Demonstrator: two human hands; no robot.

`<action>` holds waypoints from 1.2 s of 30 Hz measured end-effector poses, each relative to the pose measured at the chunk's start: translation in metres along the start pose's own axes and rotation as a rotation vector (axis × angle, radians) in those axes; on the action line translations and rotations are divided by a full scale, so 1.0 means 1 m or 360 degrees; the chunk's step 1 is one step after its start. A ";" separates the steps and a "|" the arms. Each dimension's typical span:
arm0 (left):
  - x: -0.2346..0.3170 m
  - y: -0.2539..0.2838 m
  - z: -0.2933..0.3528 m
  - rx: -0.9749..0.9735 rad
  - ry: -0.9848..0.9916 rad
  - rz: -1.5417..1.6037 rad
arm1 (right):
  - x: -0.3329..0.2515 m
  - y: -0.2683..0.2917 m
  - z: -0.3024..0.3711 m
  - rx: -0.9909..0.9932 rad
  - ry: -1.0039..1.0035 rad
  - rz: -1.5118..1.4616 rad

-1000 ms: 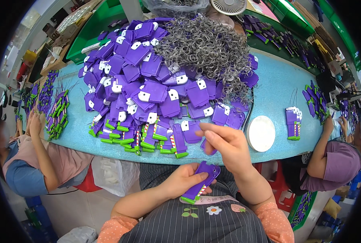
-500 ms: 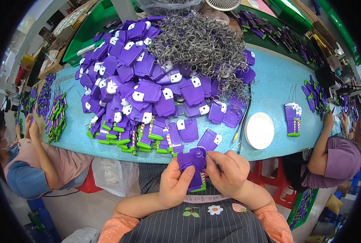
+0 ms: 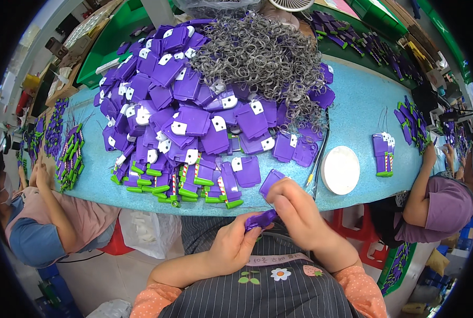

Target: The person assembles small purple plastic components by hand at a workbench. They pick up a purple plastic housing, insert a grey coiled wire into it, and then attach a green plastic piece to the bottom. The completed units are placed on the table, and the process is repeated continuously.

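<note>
My left hand (image 3: 231, 243) grips a purple plastic shell (image 3: 260, 220), now seen nearly edge-on, in front of my apron below the table edge. Just above and right of it, my right hand (image 3: 300, 214) is closed with its fingers curled toward the shell. What those fingers hold, if anything, is hidden. Beyond my right fingers, a loose purple shell (image 3: 271, 182) lies on the table, partly covered by the hand. A large heap of purple shells with white corners (image 3: 199, 132) spreads ahead, several purple-and-green wing pieces (image 3: 183, 185) along its near side.
A tangled mound of grey wire rings (image 3: 260, 58) lies behind the shells. To the right are a round white lid-like disc (image 3: 340, 170), a dark cable (image 3: 321, 153) and a small stack of wing pieces (image 3: 383, 153). Co-workers sit at left (image 3: 61, 222) and right (image 3: 432, 212).
My left hand has tipped the shell from showing its open inside to nearly edge-on. My right hand has risen slightly and turned over, its fingers now hidden.
</note>
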State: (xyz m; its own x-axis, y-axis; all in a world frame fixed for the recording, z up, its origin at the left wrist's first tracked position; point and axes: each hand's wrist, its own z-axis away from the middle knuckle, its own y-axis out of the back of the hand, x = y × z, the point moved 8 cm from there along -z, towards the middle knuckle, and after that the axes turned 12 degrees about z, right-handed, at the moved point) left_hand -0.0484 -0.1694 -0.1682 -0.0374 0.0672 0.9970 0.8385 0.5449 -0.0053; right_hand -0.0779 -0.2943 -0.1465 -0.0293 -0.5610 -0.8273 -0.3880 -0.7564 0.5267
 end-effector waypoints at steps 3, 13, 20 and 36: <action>-0.011 -0.002 0.005 -0.0155 0.0317 0.0105 | 0.022 -0.020 -0.009 -0.0778 -0.0395 -0.0668; -0.008 0.011 0.002 0.0295 0.0341 0.0858 | 0.030 -0.015 0.012 -0.0120 -0.0480 -0.0889; -0.001 0.008 0.002 0.0245 -0.0001 0.0339 | -0.004 -0.010 0.022 -0.0067 0.0030 -0.0278; -0.031 -0.001 0.010 0.0148 0.0136 0.1066 | -0.012 -0.025 0.027 0.0120 0.0210 0.0369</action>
State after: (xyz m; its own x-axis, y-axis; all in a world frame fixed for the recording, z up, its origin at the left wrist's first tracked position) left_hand -0.0538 -0.1641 -0.2002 0.5197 0.3508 0.7790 0.6155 0.4787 -0.6261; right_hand -0.0923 -0.2596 -0.1555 -0.0068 -0.7588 -0.6513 -0.4525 -0.5785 0.6787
